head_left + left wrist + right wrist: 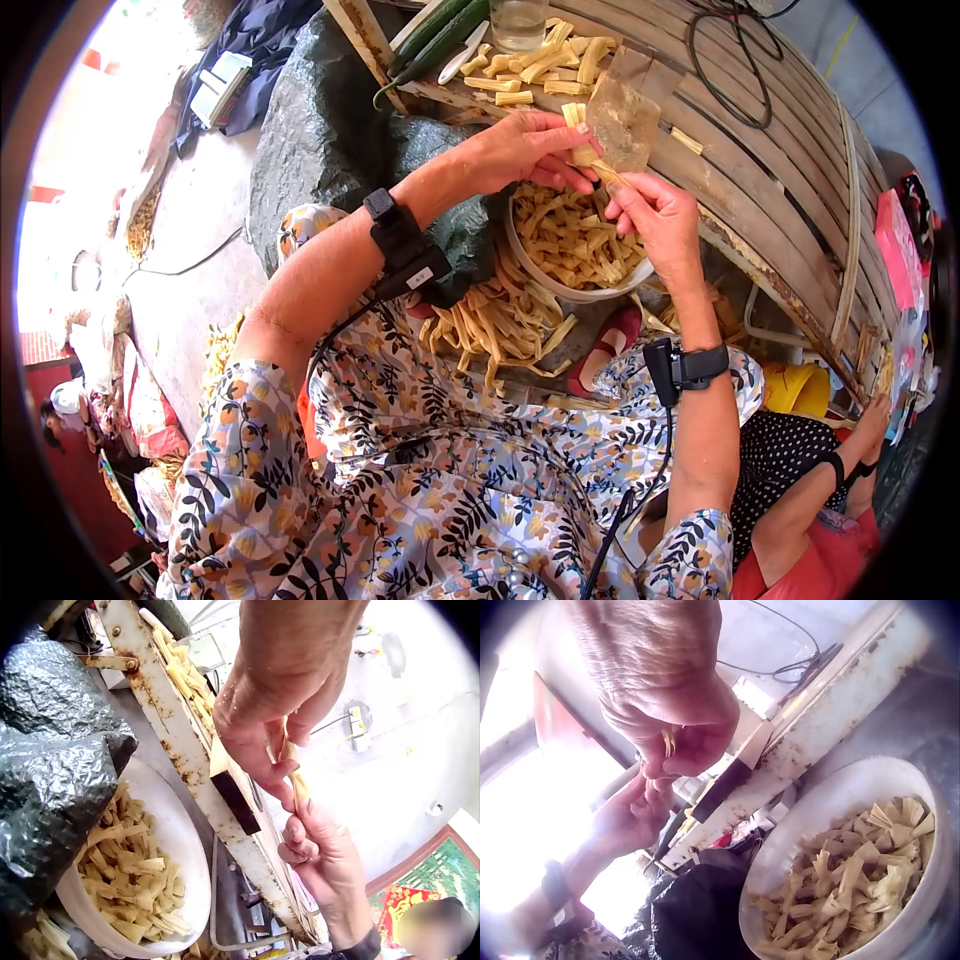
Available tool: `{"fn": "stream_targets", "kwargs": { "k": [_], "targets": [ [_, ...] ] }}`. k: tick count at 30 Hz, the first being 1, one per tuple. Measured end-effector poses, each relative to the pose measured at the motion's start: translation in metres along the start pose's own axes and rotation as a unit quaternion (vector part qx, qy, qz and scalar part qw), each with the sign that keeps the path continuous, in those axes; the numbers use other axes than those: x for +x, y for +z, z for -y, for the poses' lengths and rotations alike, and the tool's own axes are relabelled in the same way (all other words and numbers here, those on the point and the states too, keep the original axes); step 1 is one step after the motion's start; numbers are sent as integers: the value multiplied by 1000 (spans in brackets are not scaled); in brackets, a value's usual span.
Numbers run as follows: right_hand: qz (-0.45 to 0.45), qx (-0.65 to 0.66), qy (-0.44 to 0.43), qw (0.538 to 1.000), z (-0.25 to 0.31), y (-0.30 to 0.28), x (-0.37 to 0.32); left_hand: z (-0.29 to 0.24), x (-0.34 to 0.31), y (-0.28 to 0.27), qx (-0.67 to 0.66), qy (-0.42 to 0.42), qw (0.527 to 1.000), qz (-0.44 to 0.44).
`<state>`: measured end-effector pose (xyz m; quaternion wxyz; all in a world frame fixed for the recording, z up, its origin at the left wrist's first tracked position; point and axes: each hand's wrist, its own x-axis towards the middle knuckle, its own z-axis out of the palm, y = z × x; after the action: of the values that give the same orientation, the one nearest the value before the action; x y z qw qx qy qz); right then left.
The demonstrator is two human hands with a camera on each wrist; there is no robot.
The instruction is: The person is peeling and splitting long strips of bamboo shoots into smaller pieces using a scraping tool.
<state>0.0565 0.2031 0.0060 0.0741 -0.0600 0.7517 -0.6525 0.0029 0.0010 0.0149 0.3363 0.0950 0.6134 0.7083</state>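
Note:
A pale yellow folded strip [299, 787] is pinched between both hands above a white tub [196, 889] of short yellow pieces. My left hand [535, 150] curls its fingers round the strip's thicker part, beside a flat board [622, 122] at the slatted table's edge. The right hand [655, 215] pinches the strip's thin end between thumb and fingers, close to the left fingertips. In the right wrist view the right hand [667, 712] hides most of the strip, and a small end shows between its fingers.
On the slatted table [780, 190] lie several yellow bundles [550, 62], a glass jar [518, 24], cucumbers [440, 42] and a black cable [735, 100]. Long yellow strips [500, 320] lie below, beside a dark plastic sack [325, 130]. Another person's legs [810, 490] are at the lower right.

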Motion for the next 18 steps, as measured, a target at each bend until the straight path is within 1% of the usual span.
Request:
{"fn": "stream_targets", "kwargs": {
  "k": [2,5,9,11,14,17,18],
  "targets": [
    [-3,10,11,1000,-1,-2,-1,1,1,-2,9,24,999,-28],
    [-6,19,25,999,1,-1,-1,5,5,-9,-6,26,999,-28],
    [-8,34,39,999,7,9,-4,11,8,-3,15,47,998,-50],
    [-9,33,26,999,5,10,-4,18,10,1,3,56,997,-57],
    [-22,33,1,999,0,16,-4,24,11,8,-51,67,994,-74],
    [-45,25,-8,999,-1,19,-6,29,11,15,-34,80,990,-112],
    [-52,20,-10,998,-1,19,-7,31,11,16,-45,73,990,-109]
  ]
}}
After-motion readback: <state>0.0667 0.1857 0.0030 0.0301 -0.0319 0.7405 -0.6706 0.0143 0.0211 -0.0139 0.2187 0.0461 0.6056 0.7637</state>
